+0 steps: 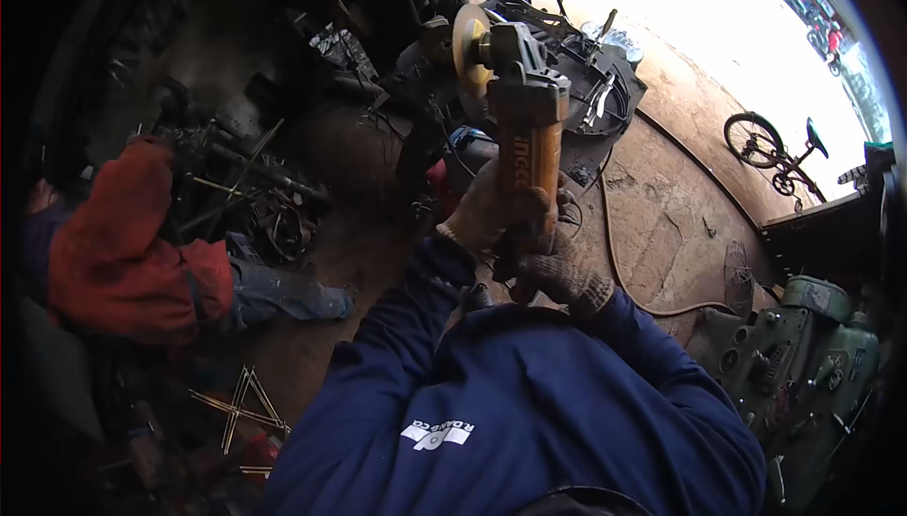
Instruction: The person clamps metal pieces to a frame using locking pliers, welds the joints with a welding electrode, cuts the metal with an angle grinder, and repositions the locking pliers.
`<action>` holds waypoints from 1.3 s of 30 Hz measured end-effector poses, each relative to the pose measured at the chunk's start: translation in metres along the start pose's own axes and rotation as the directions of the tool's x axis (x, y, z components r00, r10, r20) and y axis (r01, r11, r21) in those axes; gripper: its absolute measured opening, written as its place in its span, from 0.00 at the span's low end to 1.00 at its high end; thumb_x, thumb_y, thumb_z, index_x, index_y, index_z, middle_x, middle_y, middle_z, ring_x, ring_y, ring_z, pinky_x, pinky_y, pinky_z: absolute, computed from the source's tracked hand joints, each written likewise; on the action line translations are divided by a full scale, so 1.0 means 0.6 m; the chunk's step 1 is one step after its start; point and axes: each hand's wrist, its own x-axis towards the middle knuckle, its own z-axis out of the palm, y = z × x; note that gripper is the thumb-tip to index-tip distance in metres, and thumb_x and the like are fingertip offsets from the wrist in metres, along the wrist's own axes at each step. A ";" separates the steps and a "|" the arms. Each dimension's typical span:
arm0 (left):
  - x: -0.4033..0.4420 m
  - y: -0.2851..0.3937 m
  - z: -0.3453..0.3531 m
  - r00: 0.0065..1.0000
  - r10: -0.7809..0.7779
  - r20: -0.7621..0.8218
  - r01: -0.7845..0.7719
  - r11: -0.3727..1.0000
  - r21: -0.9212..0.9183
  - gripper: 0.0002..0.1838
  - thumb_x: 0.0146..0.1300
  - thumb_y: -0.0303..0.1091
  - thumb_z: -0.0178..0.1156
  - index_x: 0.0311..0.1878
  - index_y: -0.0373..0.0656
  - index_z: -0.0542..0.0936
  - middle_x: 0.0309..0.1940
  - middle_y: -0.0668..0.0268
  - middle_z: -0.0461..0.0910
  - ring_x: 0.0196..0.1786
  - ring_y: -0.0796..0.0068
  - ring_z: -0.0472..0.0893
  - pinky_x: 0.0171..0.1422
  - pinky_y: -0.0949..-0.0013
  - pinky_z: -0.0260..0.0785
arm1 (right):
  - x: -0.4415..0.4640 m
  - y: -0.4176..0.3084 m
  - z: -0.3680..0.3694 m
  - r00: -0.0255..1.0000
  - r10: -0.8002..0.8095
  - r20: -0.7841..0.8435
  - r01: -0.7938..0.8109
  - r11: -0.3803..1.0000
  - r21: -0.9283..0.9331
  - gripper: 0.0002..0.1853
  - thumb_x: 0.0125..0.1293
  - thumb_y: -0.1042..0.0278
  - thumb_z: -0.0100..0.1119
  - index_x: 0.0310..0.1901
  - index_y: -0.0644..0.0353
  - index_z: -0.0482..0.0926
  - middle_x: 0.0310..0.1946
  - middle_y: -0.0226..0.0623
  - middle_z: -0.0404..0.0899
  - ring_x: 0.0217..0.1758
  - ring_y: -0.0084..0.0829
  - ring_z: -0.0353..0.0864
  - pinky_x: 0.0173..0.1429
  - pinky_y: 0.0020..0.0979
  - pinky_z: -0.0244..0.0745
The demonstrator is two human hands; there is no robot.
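A yellow and black angle grinder [529, 152] stands upright in front of my chest, its head pointing away from me. A pale disc [469, 48] is fitted on the left side of its head. My left hand [487, 209], in a work glove, is wrapped round the grinder's body from the left. My gloved right hand [564, 275] is closed round the rear end, nearer to me. Beyond the tool lies a dark round metal part [605, 91] with loose tools on top. Whether the disc spins or touches anything, I cannot tell.
A co-worker in a red jacket [132, 242] bends over metal parts at the left. Thin rods [248, 407] lie at lower left. A hose [614, 251] crosses the floor on the right, near a green machine [803, 355]. A bicycle [779, 152] stands farther back.
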 end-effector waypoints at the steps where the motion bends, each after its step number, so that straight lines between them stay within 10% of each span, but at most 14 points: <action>1: 0.000 0.008 -0.015 1.000 -0.013 0.025 0.013 1.000 -0.003 0.35 0.56 0.44 0.76 0.60 0.38 0.71 0.47 0.61 0.81 0.45 0.72 0.83 0.48 0.67 0.79 | 0.014 0.005 0.015 1.000 -0.029 -0.010 0.029 1.000 -0.006 0.27 0.57 0.78 0.70 0.58 0.59 0.73 0.45 0.37 0.82 0.42 0.31 0.86 0.35 0.30 0.83; 7: -0.015 0.047 -0.056 0.979 -0.167 0.115 0.170 0.985 -0.018 0.47 0.54 0.50 0.77 0.69 0.36 0.63 0.51 0.56 0.79 0.50 0.60 0.84 0.53 0.57 0.81 | 0.063 0.034 0.075 0.959 0.177 -0.221 -0.198 0.977 -0.077 0.20 0.56 0.75 0.68 0.50 0.58 0.74 0.30 0.36 0.82 0.23 0.28 0.81 0.22 0.30 0.75; 16: -0.006 0.012 -0.125 0.957 -0.289 -0.018 0.289 0.948 0.133 0.32 0.56 0.36 0.74 0.59 0.33 0.72 0.45 0.58 0.83 0.48 0.65 0.85 0.50 0.63 0.82 | 0.108 0.053 0.036 0.995 0.092 -0.024 -0.094 0.918 -0.386 0.29 0.61 0.68 0.70 0.63 0.60 0.72 0.54 0.40 0.79 0.60 0.33 0.77 0.64 0.35 0.74; 21: -0.032 -0.017 -0.144 0.941 -0.337 -0.017 0.332 0.915 0.229 0.32 0.54 0.36 0.75 0.59 0.35 0.72 0.46 0.61 0.82 0.46 0.71 0.85 0.48 0.67 0.81 | 0.141 0.072 -0.048 0.969 -0.240 -0.055 0.237 0.970 -0.060 0.47 0.54 0.54 0.78 0.71 0.60 0.60 0.59 0.40 0.73 0.65 0.33 0.72 0.65 0.36 0.73; 27: -0.038 -0.044 -0.130 0.815 -0.574 -0.084 0.564 0.750 0.345 0.33 0.53 0.35 0.74 0.61 0.39 0.72 0.46 0.66 0.81 0.43 0.78 0.82 0.47 0.70 0.78 | 0.154 0.050 -0.038 0.966 -0.138 -0.221 0.109 0.984 -0.137 0.39 0.56 0.59 0.78 0.66 0.60 0.67 0.55 0.36 0.78 0.56 0.29 0.79 0.59 0.34 0.78; 35: -0.070 -0.108 -0.135 0.855 -0.395 -0.337 0.518 0.692 0.503 0.43 0.43 0.39 0.79 0.61 0.34 0.69 0.47 0.57 0.81 0.47 0.70 0.82 0.52 0.65 0.77 | 0.168 0.055 -0.040 0.901 -0.070 -0.428 0.132 0.984 0.117 0.36 0.54 0.67 0.79 0.62 0.60 0.70 0.54 0.37 0.80 0.57 0.30 0.80 0.61 0.35 0.76; 37: -0.049 -0.110 -0.107 0.814 -0.454 -0.363 0.578 0.695 0.428 0.43 0.41 0.40 0.80 0.60 0.36 0.69 0.47 0.56 0.81 0.48 0.67 0.83 0.53 0.62 0.77 | 0.184 0.051 -0.069 0.857 -0.121 -0.501 0.018 0.979 -0.205 0.37 0.52 0.65 0.80 0.62 0.61 0.69 0.55 0.38 0.79 0.58 0.33 0.80 0.63 0.37 0.76; 39: -0.050 -0.147 -0.122 0.887 -0.187 -0.423 0.458 0.489 0.742 0.43 0.40 0.42 0.81 0.59 0.37 0.70 0.48 0.53 0.81 0.49 0.60 0.83 0.54 0.59 0.77 | 0.193 0.034 -0.083 0.876 -0.112 -0.468 0.081 0.993 -0.086 0.39 0.50 0.63 0.81 0.62 0.61 0.68 0.55 0.40 0.79 0.58 0.35 0.80 0.64 0.38 0.75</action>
